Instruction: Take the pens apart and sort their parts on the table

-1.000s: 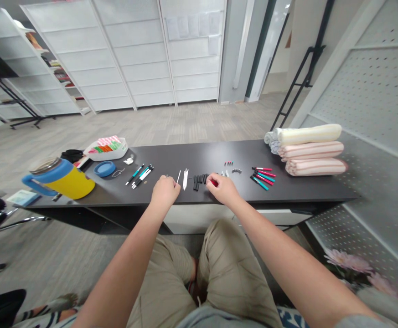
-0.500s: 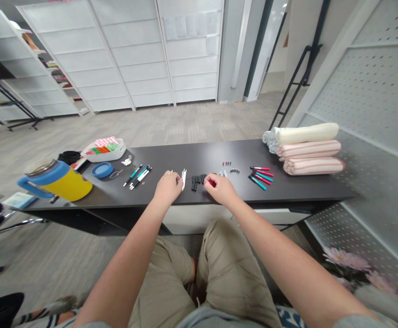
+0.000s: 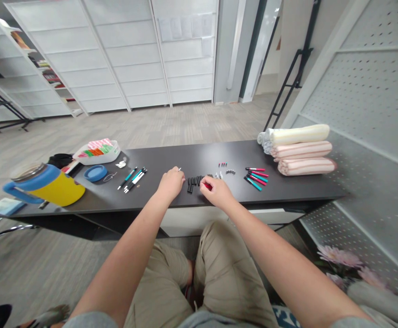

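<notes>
My left hand [image 3: 172, 183] rests low over the dark tabletop with its fingers curled closed. A small pale tip [image 3: 179, 169] shows past its fingers; what they grip is hidden. The hand covers the spot where thin white sticks lay. To its right, my right hand [image 3: 217, 191] pinches a red pen barrel [image 3: 207, 186], mostly hidden by the fingers. Between the hands lie several short black pen parts [image 3: 193, 181]. Behind the right hand are small clear-looking tips [image 3: 219, 175], silvery pieces [image 3: 230, 171] and tiny red and green pieces [image 3: 222, 164].
Red and teal pen barrels [image 3: 256, 176] lie on the right, near rolled towels [image 3: 303, 150]. On the left are assembled-looking pens [image 3: 132, 179], a blue lid [image 3: 95, 172], a white basket [image 3: 98, 157] of colourful packets and a yellow-blue mug [image 3: 48, 184]. The table's front edge [image 3: 199, 206] is close to my knees.
My left hand has shifted slightly right relative to the table and now covers the white sticks. The right hand stays nearly still with the red barrel. The view has turned a little.
</notes>
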The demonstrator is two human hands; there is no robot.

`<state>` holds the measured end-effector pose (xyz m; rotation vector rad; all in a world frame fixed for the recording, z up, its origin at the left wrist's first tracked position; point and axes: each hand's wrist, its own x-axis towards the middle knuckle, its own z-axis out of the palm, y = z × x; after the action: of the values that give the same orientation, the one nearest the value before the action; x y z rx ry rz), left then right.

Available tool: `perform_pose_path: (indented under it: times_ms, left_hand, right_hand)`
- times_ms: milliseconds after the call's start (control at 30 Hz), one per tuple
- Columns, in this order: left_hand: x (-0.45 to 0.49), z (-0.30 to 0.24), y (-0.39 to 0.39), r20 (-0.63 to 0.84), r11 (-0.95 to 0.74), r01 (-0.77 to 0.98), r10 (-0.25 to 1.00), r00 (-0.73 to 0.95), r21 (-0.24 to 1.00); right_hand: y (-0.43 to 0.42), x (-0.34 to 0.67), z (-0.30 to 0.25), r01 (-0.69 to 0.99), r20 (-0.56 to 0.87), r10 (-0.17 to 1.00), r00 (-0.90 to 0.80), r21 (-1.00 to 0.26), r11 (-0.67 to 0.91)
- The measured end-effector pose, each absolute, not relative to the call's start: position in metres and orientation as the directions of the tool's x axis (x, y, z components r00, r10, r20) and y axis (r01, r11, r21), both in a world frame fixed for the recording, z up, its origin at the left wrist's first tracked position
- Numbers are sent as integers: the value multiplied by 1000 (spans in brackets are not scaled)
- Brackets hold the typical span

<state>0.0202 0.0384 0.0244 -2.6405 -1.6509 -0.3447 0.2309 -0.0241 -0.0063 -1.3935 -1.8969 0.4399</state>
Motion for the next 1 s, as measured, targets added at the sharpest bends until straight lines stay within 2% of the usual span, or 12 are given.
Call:
perform_pose_path:
  times_ms: [167, 300, 500, 633, 700, 800, 900, 1000]
  left_hand:
    - [21, 20, 31, 277, -563, 813, 812, 513, 145]
    - [21, 14, 16, 332, -671, 729, 725, 604, 137]
    - [25, 11, 6, 380, -685, 727, 687, 620, 52]
    - [29, 12, 3, 414, -704, 709, 660, 627, 47]
    - [26, 13, 2, 441, -709, 700, 655, 614, 79]
    - [13, 13, 1, 512, -683, 709, 678, 528, 175]
    - [-8, 8, 2, 563, -622, 719, 729, 389, 309]
    - [-25, 0, 3, 570, -537, 715, 787, 235, 448]
  right_hand:
    - [-20, 228, -11, 728, 329, 941, -86, -624, 284]
    - [-17, 230, -14, 711, 320, 941, -107, -637, 297]
    - [-18, 234, -14, 683, 314, 937, -151, -652, 329]
    - [-21, 234, -11, 634, 346, 928, -136, -689, 350]
    - [-25, 235, -11, 637, 346, 930, -124, -691, 342]
    - [-35, 241, -13, 709, 337, 942, 10, -667, 231]
    - [-45, 248, -17, 810, 327, 936, 132, -579, 89]
    - [-47, 250, -17, 889, 300, 942, 151, -459, 4]
